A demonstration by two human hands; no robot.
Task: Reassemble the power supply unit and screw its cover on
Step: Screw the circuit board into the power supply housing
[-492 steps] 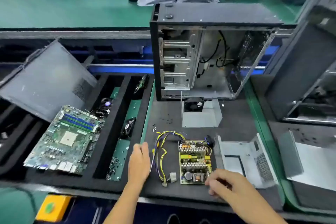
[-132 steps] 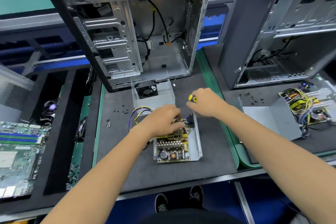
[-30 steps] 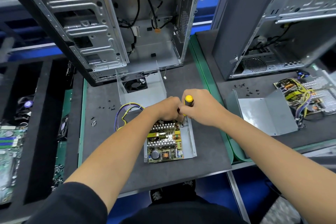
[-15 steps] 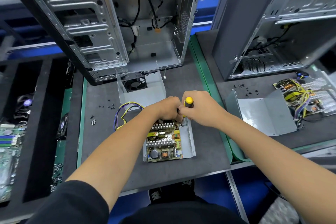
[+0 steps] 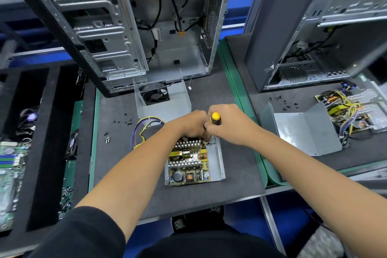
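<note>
Power supply board (image 5: 188, 163) inside open metal tray (image 5: 217, 161), screwdriver (image 5: 214, 119) in right hand (image 5: 228, 124)

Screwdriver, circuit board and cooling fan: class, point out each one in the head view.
screwdriver (image 5: 215, 117), head view, on its yellow handle top.
circuit board (image 5: 189, 163), head view, on its middle.
cooling fan (image 5: 154, 95), head view, on its hub.

Both forearms reach forward, left hand (image 5: 191, 124) and right hand (image 5: 229, 124) fists touching

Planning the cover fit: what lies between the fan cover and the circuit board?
In the head view, both hands, the screwdriver and wire bundle lie between fan cover and circuit board.
</note>
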